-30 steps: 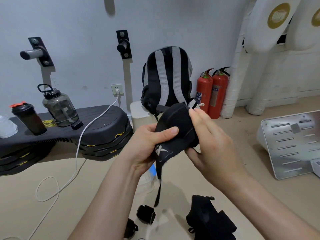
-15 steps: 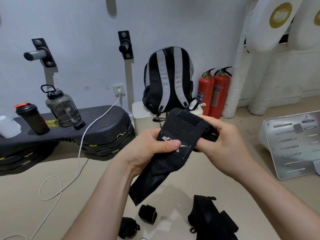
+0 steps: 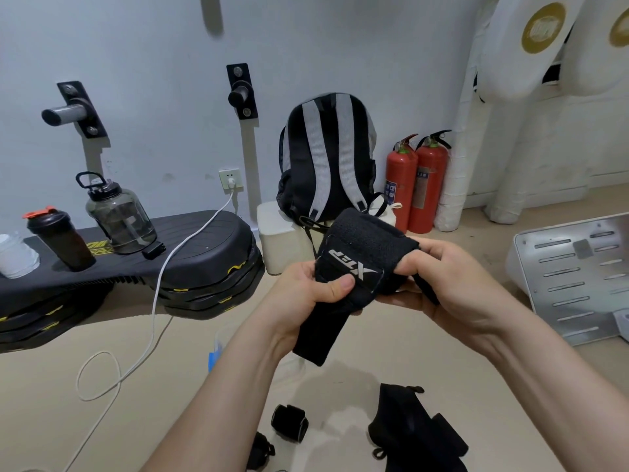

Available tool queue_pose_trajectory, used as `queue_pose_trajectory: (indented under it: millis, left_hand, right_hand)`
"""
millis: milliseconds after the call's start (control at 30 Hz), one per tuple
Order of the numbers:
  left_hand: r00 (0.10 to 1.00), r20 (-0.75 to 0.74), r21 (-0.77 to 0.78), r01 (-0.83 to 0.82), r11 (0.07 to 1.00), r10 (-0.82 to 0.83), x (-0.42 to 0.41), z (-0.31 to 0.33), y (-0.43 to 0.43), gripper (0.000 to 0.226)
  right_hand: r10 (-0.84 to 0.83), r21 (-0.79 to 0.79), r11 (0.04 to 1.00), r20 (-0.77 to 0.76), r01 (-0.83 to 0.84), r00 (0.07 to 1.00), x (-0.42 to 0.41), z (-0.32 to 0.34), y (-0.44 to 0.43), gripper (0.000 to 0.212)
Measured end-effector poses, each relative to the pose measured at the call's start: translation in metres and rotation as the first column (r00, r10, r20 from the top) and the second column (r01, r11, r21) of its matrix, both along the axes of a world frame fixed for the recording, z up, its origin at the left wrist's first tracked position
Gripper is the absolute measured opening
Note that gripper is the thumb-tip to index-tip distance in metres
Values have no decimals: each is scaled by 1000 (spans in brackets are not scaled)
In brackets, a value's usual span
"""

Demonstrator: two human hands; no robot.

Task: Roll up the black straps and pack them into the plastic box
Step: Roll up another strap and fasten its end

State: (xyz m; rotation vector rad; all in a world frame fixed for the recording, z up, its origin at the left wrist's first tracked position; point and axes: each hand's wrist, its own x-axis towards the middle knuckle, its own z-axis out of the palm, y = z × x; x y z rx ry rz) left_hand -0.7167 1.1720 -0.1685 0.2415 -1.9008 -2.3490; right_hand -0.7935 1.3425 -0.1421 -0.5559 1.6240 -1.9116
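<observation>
Between the two hands, held up well above the floor (image 3: 190, 369), is one black strap (image 3: 360, 247) with a white logo patch facing up. The left hand (image 3: 306, 294) grips it from the left, thumb pressed on the edge of the patch and the other fingers curled underneath. The right hand (image 3: 452, 287) grips the thicker, wound end from the right, its fingers (image 3: 406, 267) curled in against the roll and a narrow tail of strap passing under the palm. A flat loose end hangs down below the left hand, clear of the floor. On the floor below lie two small rolled straps (image 3: 289, 422) (image 3: 260, 451), just beside each other, and to their right one loose heap of black straps (image 3: 412, 434), apart from them. Against the wall stand one striped backpack (image 3: 326, 158) and two red fire extinguishers (image 3: 401, 182) (image 3: 429, 178), side by side. Two dark bottles (image 3: 61, 243) (image 3: 119, 212) stand at left on a black platform (image 3: 204, 240).
</observation>
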Motion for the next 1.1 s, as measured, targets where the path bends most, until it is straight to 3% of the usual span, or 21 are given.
queue_pose_trajectory:
  millis: [267, 500, 700, 800, 900, 967, 1033, 1100]
  left_hand:
    - [993, -110, -1, 49, 999, -48, 6, 5, -1, 23]
    - [991, -135, -53, -26, 998, 18, 14, 16, -8, 30]
    - [987, -152, 17, -50, 999, 52, 10, 16, 2, 10]
    - [984, -70, 36, -164, 986, 167, 3, 12, 4, 11]
    - [954, 19, -3, -299, 954, 299, -4, 8, 3, 27]
    - [941, 39, -70, -333, 940, 336, -7, 3, 7, 39]
    - [949, 48, -90, -307, 947, 313, -9, 0, 16, 40]
    - [958, 77, -68, -273, 960, 277, -10, -1, 20, 42]
  right_hand:
    - [41, -124, 992, 101, -29, 994, 4, -7, 1, 28]
    - [129, -190, 977, 187, -93, 974, 8, -14, -7, 44]
    - [175, -141, 979, 233, -145, 957, 11, -16, -13, 29]
    - [88, -1, 996, 124, -89, 988, 1, -16, -10, 25]
    - [-140, 137, 976, -215, 172, 966, -9, -11, -6, 36]
    - [-47, 197, 972, -363, 126, 931, -3, -9, -9, 42]
    - [137, 258, 965, -377, -38, 916, 6, -11, -14, 35]
    - [176, 244, 966, -358, -90, 917, 7, -17, -15, 37]
